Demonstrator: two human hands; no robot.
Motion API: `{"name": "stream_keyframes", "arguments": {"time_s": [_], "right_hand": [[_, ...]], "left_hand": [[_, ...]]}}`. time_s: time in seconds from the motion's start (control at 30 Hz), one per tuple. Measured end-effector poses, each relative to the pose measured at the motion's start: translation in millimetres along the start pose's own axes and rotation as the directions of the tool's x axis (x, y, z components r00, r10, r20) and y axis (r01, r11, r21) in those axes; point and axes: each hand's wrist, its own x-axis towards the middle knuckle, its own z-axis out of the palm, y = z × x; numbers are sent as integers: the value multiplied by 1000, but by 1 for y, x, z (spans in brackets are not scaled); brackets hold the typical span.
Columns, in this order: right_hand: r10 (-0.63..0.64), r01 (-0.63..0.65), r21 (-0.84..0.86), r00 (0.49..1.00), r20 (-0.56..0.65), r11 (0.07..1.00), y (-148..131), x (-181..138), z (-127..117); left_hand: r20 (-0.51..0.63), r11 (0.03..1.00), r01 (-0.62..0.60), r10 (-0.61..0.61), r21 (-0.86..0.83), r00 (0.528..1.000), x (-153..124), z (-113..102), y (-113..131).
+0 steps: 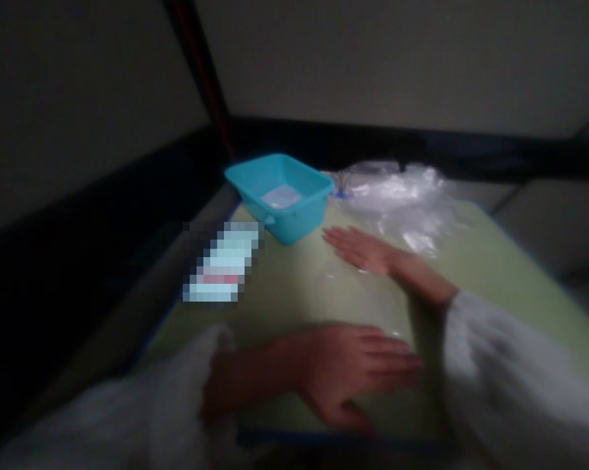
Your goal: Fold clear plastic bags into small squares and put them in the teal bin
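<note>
My left hand [353,369] lies flat on the pale green mat [285,287] near its front edge, fingers stretched out to the right. Farther back, my right hand [360,250] rests palm down with fingers pointing left, close to the turquoise plastic tub [304,196]. A thin clear plastic sheet [373,307] seems to lie on the mat under both hands, its edges hard to make out in the dim, blurred picture. Neither hand grips anything. Both arms wear white sleeves.
The turquoise tub holds something pale and flat inside. A heap of crumpled clear plastic [402,196] lies at the back right of the mat. A pixelated rectangular item [223,261] lies on the mat's left side. Dark walls and a rail surround the table.
</note>
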Motion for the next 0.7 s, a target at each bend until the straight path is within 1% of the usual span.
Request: {"name": "stream_keyframes", "arguments": {"time_s": [0.07,0.17,0.23,0.3,0.4,0.5,0.7], "right_hand": [[-34,34,0,999,-8,999,-7,-3,-5],[-129,129,15,992,-1,992,-27,-13,-12],[-200,199,28,979,27,980,-41,-22,-15],[-239,237,36,969,56,971,-53,-29,-13],[-254,251,54,965,67,966,-60,-35,-5],[-255,251,70,965,56,965,-60,-36,0],[-257,255,57,965,41,965,-60,-35,2]], "left_hand": [[4,1000,-4,4,-5,1000,1,-1,0],[9,1000,-15,15,-8,1000,2,-1,0],[8,1000,-14,14,2,1000,2,0,0],[-2,1000,-7,7,15,1000,1,1,0],[-16,1000,-3,3,29,1000,1,3,0],[-13,1000,-10,11,26,1000,1,4,0],[-16,1000,-5,5,17,1000,2,3,0]]}}
